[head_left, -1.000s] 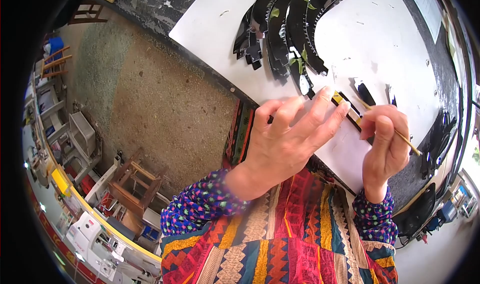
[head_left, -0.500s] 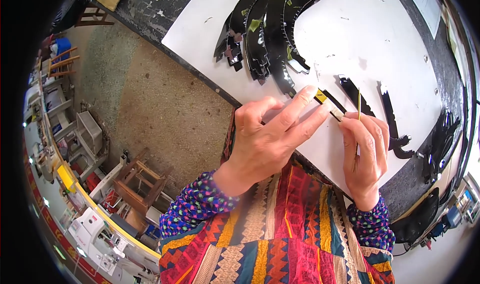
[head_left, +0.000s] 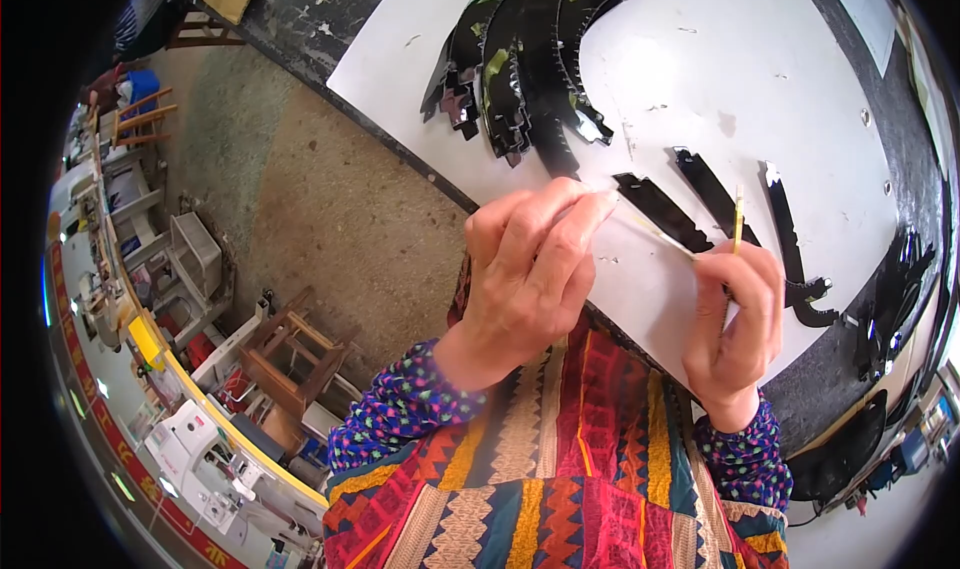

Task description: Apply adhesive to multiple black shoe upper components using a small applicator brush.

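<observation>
My left hand (head_left: 530,274) is closed in a pinch over the near edge of the white board. From its fingertips a thin pale strip (head_left: 655,232) stretches across to my right hand (head_left: 738,319). The fingers of my right hand are curled around a slim yellow stick (head_left: 739,217) that points up; its exact kind I cannot make out. Just beyond the pale strip lies a black notched strip (head_left: 660,212). Another black strip (head_left: 712,184) and a hooked one (head_left: 783,219) rest farther right. A large bundle of curved black strips (head_left: 540,69) fans out ahead of my left hand.
The white board (head_left: 720,69) covers part of a dark, worn table (head_left: 300,24). More black pieces (head_left: 885,299) are heaped at the right edge. On the floor to the left stand a wooden stool (head_left: 295,354) and a white sewing machine (head_left: 190,449) on a bench.
My left fingers have closed from a spread pose and drawn back left. The yellow piece at their tips no longer shows, and a thin pale strip now spans the hands.
</observation>
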Demonstrator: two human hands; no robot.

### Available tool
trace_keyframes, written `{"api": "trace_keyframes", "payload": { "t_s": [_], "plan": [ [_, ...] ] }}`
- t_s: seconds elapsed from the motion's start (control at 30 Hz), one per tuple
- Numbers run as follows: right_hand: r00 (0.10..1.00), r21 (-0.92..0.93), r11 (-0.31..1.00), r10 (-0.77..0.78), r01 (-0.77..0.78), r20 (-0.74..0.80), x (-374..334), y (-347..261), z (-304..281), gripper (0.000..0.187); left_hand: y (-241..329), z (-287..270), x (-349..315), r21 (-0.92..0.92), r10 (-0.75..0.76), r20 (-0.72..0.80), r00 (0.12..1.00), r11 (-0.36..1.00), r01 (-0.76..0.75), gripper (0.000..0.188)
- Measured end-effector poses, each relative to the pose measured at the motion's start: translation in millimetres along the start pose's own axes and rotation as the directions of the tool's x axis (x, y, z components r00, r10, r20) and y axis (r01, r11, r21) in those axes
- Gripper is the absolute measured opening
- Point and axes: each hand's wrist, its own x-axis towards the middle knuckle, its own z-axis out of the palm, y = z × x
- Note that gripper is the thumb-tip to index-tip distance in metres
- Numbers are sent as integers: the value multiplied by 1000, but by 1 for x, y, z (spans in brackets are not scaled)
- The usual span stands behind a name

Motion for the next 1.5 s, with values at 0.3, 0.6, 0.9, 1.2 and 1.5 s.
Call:
{"api": "trace_keyframes", "payload": {
  "t_s": [0.3,0.6,0.9,1.2,1.5],
  "plan": [
    [942,297,918,311,-263,-128,-7,11,5,20,21,-13,26,55,-175,89,981,984,171,39],
    [936,326,904,330,-276,-123,-5,11,3,19,24,-15,32,-61,-230,102,968,969,237,34],
    [942,296,909,326,-292,-74,-8,12,-1,19,27,-12,34,-260,-346,101,933,896,360,35],
    [938,361,897,320,-255,-134,-7,14,3,18,31,-15,41,-284,-419,163,893,847,449,26],
    [947,328,915,293,-237,-134,-6,15,1,18,30,-13,39,-416,-494,195,847,741,528,26]
  ]
}}
